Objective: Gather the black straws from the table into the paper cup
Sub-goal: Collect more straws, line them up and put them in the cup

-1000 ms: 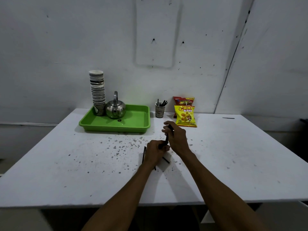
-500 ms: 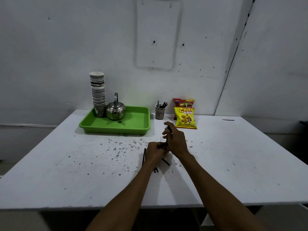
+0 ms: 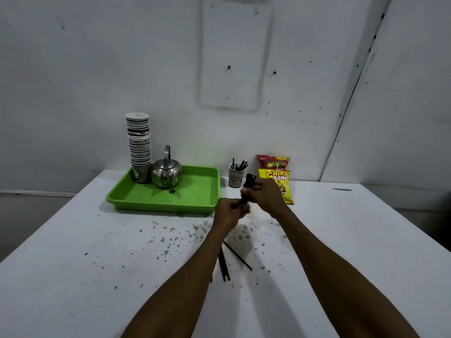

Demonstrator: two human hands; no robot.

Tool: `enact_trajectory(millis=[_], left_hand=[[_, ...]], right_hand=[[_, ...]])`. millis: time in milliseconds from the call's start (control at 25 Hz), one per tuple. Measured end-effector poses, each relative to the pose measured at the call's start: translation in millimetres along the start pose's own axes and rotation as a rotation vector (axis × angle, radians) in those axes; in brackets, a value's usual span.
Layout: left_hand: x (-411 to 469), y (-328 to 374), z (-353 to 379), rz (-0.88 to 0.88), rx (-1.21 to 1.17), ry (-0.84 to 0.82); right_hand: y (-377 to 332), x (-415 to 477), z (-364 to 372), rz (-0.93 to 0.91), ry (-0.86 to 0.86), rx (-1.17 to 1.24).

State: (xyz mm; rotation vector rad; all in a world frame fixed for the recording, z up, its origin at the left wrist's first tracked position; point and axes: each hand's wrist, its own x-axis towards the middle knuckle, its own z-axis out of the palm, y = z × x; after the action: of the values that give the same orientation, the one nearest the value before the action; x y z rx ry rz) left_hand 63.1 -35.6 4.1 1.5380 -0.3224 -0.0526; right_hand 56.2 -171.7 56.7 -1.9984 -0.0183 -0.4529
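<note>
A bundle of black straws (image 3: 248, 182) stands nearly upright between my two hands, raised above the white table (image 3: 97, 276). My left hand (image 3: 229, 212) grips its lower end and my right hand (image 3: 264, 195) holds its upper part. Just behind the bundle stands the paper cup (image 3: 234, 178) at the back of the table, with several black straws sticking out of it. Loose black straws (image 3: 223, 264) lie on the table under my forearms, one (image 3: 238, 256) lying slantwise to the right.
A green tray (image 3: 195, 203) at the back left holds a tall stack of paper cups (image 3: 138, 145) and a steel kettle (image 3: 166, 173). Two snack bags (image 3: 278, 176) lean by the wall right of the cup. A small dark item (image 3: 341, 189) lies far right.
Both hands have lifted the straw bundle off the table and carried it away from me toward the paper cup. The loose straws they covered now lie exposed.
</note>
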Motion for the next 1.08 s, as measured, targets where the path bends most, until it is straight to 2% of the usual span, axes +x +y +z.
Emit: enact_trajectory(millis=[120, 280, 360, 560, 800, 960, 1080], left_hand=[[46.3, 11.2, 4.7, 0.066, 0.152, 0.060], [108.3, 20.3, -4.4, 0.140, 0.283, 0.194], [129.4, 17.2, -7.0, 0.135, 0.352, 0.215], [181.1, -2.3, -2.2, 0.027, 0.399, 0.063], [190.0, -13.7, 3.9, 0.025, 0.250, 0.081], [191.0, -12.8, 5.4, 0.107, 0.475, 0.111], [198.6, -22.2, 4.4, 0.102, 0.533, 0.139]], right_hand=[[-16.1, 47.2, -9.2, -0.031, 0.035, 0.019], [-23.0, 132.7, -20.0, -0.104, 0.348, 0.039], [-12.1, 168.0, -19.4, -0.131, 0.395, -0.033], [27.2, 208.3, 10.9, -0.102, 0.283, -0.150], [56.3, 208.7, 33.3, -0.178, 0.120, -0.259], [62.4, 211.3, 35.5, -0.276, 0.138, -0.463], [61.0, 207.8, 39.4, -0.352, 0.057, -0.577]])
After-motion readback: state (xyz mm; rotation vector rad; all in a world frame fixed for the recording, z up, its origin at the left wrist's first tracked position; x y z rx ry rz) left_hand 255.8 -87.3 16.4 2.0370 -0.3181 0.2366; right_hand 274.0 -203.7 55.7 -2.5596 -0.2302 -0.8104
